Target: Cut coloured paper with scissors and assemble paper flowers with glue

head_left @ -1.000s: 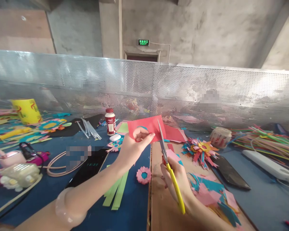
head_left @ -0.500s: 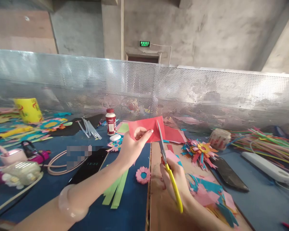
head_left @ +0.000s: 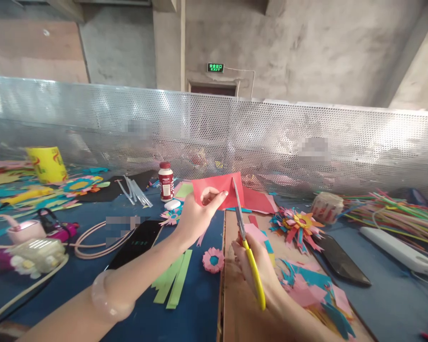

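Between thumb and fingers, my left hand [head_left: 199,211] grips a sheet of red paper [head_left: 223,183] held up above the table. My right hand [head_left: 258,261] is wrapped around the yellow handles of a pair of scissors [head_left: 239,213]. The blades point up and away, lying across the right part of the red paper. Below my hands is a pink paper flower [head_left: 213,260] with a blue centre. Light green paper strips [head_left: 178,282] lie under my left forearm. Another red sheet [head_left: 258,200] rests behind the held one.
A dark red bottle [head_left: 166,183] stands at the back, near clear sticks [head_left: 136,190]. Paper scraps [head_left: 310,285], a multicoloured flower [head_left: 299,223] and a dark phone [head_left: 342,261] lie right. A yellow tape roll [head_left: 47,165] and cables [head_left: 93,242] are left. A perforated metal screen [head_left: 146,123] rises behind.
The scissors have turned slightly, and their handles have shifted a little left. My left hand keeps its hold on the red paper. The whole view has shifted slightly.
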Available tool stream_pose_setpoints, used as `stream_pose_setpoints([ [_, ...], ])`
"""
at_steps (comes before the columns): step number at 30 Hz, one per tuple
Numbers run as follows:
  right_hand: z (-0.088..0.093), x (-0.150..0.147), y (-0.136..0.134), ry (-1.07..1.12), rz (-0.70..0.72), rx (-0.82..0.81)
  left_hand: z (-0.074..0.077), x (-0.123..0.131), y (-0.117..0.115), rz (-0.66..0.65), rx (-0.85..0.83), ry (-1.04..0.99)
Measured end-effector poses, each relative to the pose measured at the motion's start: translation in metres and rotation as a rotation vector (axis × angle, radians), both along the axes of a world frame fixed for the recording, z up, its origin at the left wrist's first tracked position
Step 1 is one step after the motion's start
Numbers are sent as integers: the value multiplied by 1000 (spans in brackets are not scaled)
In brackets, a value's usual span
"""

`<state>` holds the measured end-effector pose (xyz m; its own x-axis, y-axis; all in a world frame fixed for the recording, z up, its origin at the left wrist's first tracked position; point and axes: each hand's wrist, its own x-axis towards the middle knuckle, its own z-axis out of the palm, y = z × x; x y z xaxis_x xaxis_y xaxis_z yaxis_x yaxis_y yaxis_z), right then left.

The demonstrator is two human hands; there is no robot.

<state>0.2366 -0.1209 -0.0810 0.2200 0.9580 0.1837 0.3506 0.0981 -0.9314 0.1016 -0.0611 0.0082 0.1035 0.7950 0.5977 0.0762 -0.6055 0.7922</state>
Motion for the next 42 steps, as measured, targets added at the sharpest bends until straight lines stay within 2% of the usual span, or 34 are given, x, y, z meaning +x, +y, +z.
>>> stream_pose_setpoints([
  [12,-7,-6,-4,137,127,21,-8,1,-3,-33,101,138],
  [17,-1,-8,-4,93,85,-6,-8,-1,-2,13,109,132],
  [24,-1,-11,-2,130,36,1,-9,-1,-1,32,115,126],
  [29,8,-14,-1,112,41,-21,-2,-4,-1,-17,48,121],
  [33,14,-18,4,86,43,-48,3,-11,8,-55,-23,170],
  [37,20,-21,13,80,56,-155,8,-15,22,-39,-192,142],
  [42,23,-19,25,82,112,-275,0,-16,42,0,-340,121],
])
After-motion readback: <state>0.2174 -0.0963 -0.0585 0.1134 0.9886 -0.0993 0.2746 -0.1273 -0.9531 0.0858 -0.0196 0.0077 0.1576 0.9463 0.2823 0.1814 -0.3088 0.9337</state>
